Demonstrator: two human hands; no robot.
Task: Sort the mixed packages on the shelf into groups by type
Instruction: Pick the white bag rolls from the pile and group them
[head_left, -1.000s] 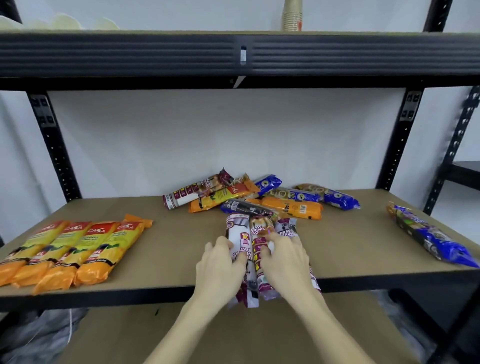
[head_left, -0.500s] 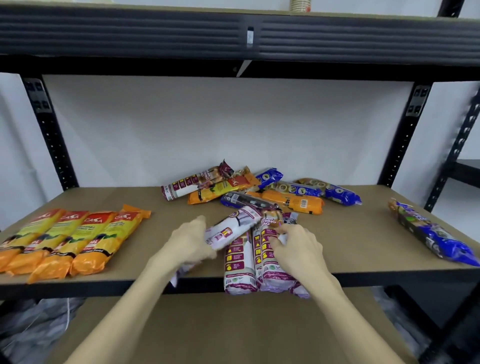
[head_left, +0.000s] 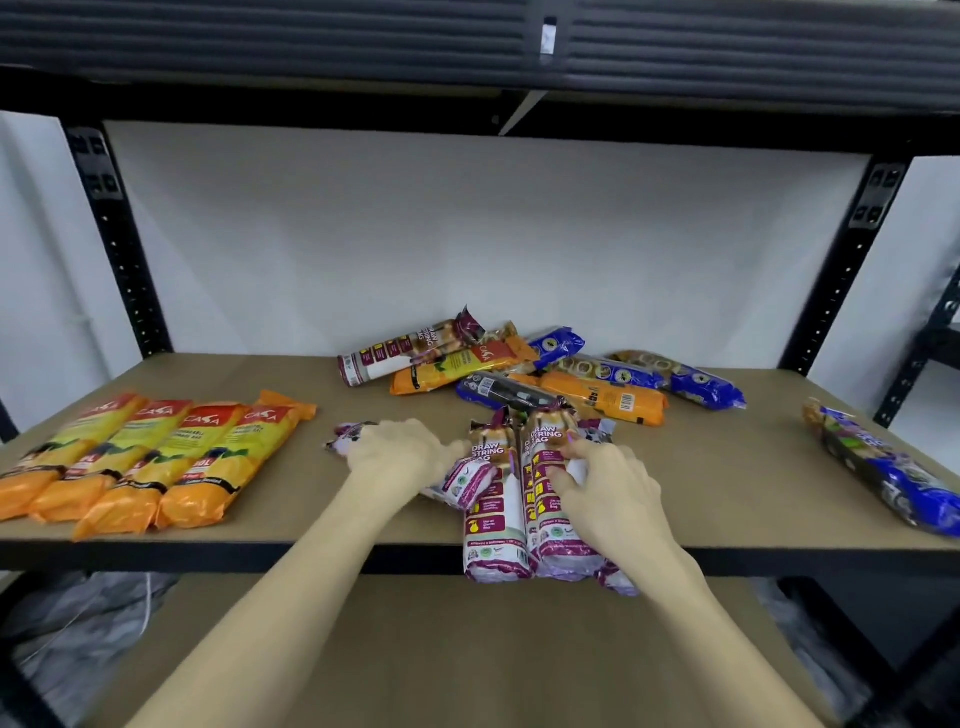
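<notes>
Several purple-and-white drawstring-bag packages (head_left: 496, 519) lie side by side at the front edge of the shelf board (head_left: 727, 493), their ends hanging over it. My right hand (head_left: 608, 488) presses on the right ones, fingers curled over a package. My left hand (head_left: 400, 457) grips one more purple-and-white package (head_left: 465, 480), which lies slanted to the left of the group; its far end (head_left: 345, 436) sticks out past my fingers. A mixed pile (head_left: 519, 374) of orange, blue and purple-white packages sits behind my hands.
Several orange packages (head_left: 156, 457) lie in a neat row at the shelf's left. One blue package (head_left: 883, 467) lies alone at the right edge. Black uprights (head_left: 836, 270) frame the bay, an upper shelf (head_left: 467, 47) hangs overhead, and a lower board (head_left: 467, 649) is below.
My left hand has lifted one purple-and-white package out of the group and swung it leftward and slanted. My right hand stays on the other packages.
</notes>
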